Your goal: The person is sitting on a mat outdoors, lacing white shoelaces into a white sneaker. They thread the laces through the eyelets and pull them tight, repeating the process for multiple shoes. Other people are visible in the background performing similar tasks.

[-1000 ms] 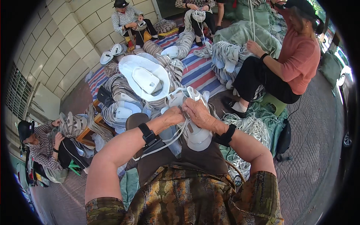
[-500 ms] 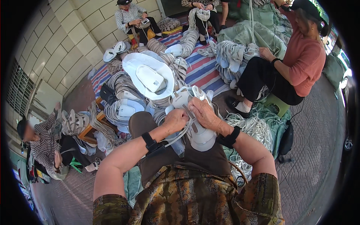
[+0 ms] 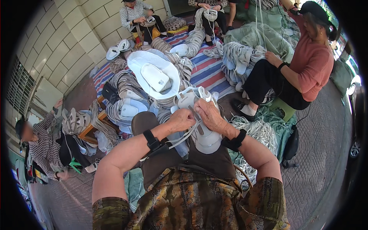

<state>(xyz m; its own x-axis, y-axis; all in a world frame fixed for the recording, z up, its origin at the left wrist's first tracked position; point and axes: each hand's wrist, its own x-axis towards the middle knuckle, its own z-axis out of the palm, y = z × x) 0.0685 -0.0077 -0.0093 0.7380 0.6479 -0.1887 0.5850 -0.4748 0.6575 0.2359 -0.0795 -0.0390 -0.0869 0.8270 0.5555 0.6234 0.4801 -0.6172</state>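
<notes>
A pale grey and white shoe upper (image 3: 208,145) lies over my lap, its rounded toe towards me. Above its middle, my right hand (image 3: 210,118) is closed with the fingers curled on the upper; the fingertips are partly hidden. Close to it on the left, my left hand (image 3: 181,120) is in a tight pinch. White shoelace (image 3: 184,138) trails below and between the two hands, towards my left wrist. What sits between the left fingertips is mostly covered, but the lace runs out beside them.
Beyond my knees stands a white hat-shaped tray (image 3: 137,63) holding a white piece. Bundled uppers (image 3: 128,109) surround it. A heap of white laces (image 3: 255,138) lies by my right leg. A co-worker in a salmon top (image 3: 312,63) sits at right; others sit around.
My left hand has shifted slightly right, closer to my right hand. The lace ends hang a little differently. At left, a co-worker's arm has moved down.
</notes>
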